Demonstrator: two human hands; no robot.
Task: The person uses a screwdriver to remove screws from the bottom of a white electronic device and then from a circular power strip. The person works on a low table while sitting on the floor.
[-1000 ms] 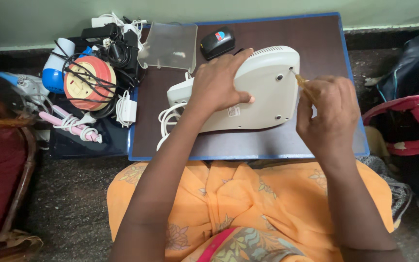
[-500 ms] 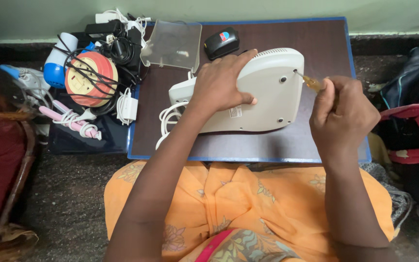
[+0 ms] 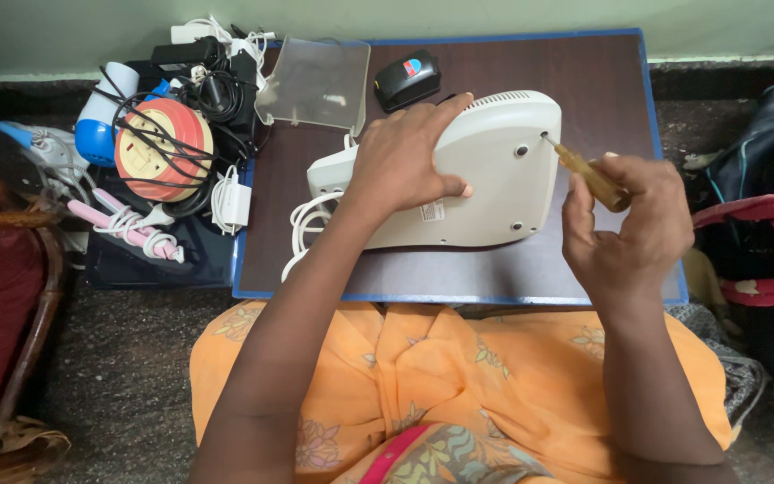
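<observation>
Currently the right hand (image 3: 624,229) is curling its fingers around the amber handle of a screwdriver (image 3: 589,172), gripping it firmly; the shaft is angling up and to the left, and its tip is meeting the white appliance (image 3: 481,175) at the upper right edge of its underside, apparently at a screw hole, though the contact point is too small to confirm. The left hand (image 3: 405,161) is lying flat on the appliance with fingers spread, thumb tucked along the lower side, pressing the casing down and covering much of its left half. The appliance is lying bottom-up near the middle of a dark brown table with a blue rim (image 3: 584,54), its white cord (image 3: 302,233) looping out at the lower left, partly hidden under the left forearm.

Behind the appliance, a small black box with a red and blue label (image 3: 408,79) is sitting on the table, and just left of it a clear plastic cover (image 3: 315,85) is resting at the table's edge. Off the table to the left, a pile of items is sitting on the floor: an orange cable reel (image 3: 163,139) wrapped in black wire, a white charger (image 3: 233,199), a pink tool (image 3: 123,229). At the right edge a pink bag (image 3: 763,251) is lying beside the table.
</observation>
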